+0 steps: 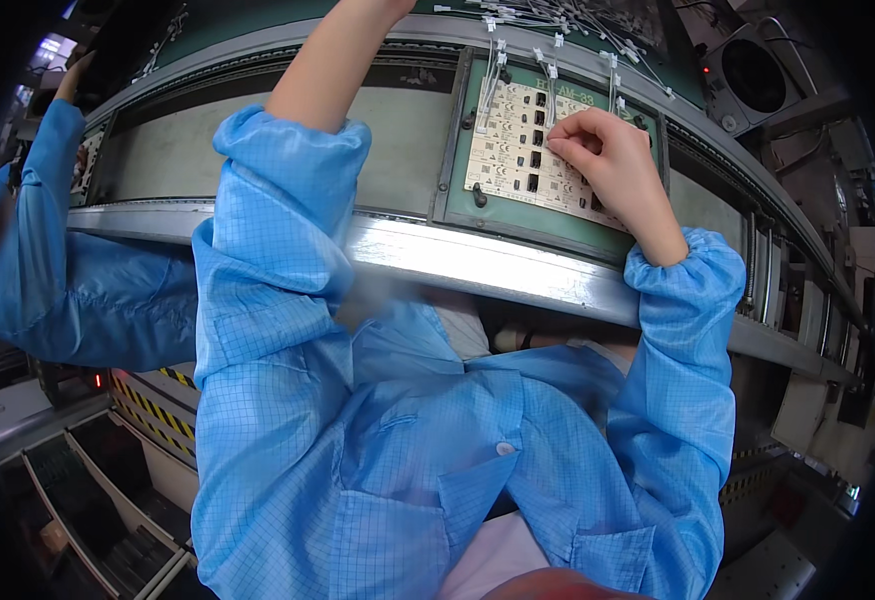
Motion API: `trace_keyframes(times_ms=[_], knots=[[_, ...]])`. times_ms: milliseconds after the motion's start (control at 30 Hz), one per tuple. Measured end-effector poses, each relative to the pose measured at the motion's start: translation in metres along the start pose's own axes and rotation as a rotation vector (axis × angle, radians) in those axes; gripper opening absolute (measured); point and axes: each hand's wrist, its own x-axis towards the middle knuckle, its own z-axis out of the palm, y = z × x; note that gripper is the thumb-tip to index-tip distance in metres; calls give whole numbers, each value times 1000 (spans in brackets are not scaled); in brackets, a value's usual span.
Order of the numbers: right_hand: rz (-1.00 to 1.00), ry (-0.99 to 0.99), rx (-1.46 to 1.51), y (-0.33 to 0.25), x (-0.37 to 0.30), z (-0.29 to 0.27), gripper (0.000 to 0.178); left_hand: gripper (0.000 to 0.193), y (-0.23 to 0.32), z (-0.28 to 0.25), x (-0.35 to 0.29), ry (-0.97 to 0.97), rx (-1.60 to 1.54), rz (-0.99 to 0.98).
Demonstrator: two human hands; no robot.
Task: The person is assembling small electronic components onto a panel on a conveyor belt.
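Observation:
A cream circuit board panel (501,150) lies in a dark-framed green carrier (558,222) on the rail line. Black components (534,182) run in a column down its middle. Over the panel, my right hand (610,165) has thumb and forefinger pinched together at the column's right side; whatever they hold, if anything, is too small to make out. White-ended wire leads (552,72) rest across the panel's far edge. My left hand (390,8) reaches to the top edge of the picture, where its fingers are cut off, left of a pile of similar leads (598,28).
A metal rail (478,262) runs between me and the carrier. At far left, another person's blue sleeve (46,190) extends toward the line. A round black fan-like unit (755,75) stands at the far right. Bins (108,490) sit low on the left.

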Motion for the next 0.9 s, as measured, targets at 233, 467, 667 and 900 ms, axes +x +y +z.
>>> trace_keyframes(times_ms=[233,467,667,900], knots=[[-257,13,-472,-25,-23,-4,11,19,29,8,-76,-129,787,170],[-264,328,-316,28,27,-45,16,11,24,46,-151,-417,1214,493],[87,347,-770,110,43,-83,21,12,17,45,-157,-511,1465,527],[-73,456,-663,118,66,-74,16,11,19,38,-156,-522,1545,488]])
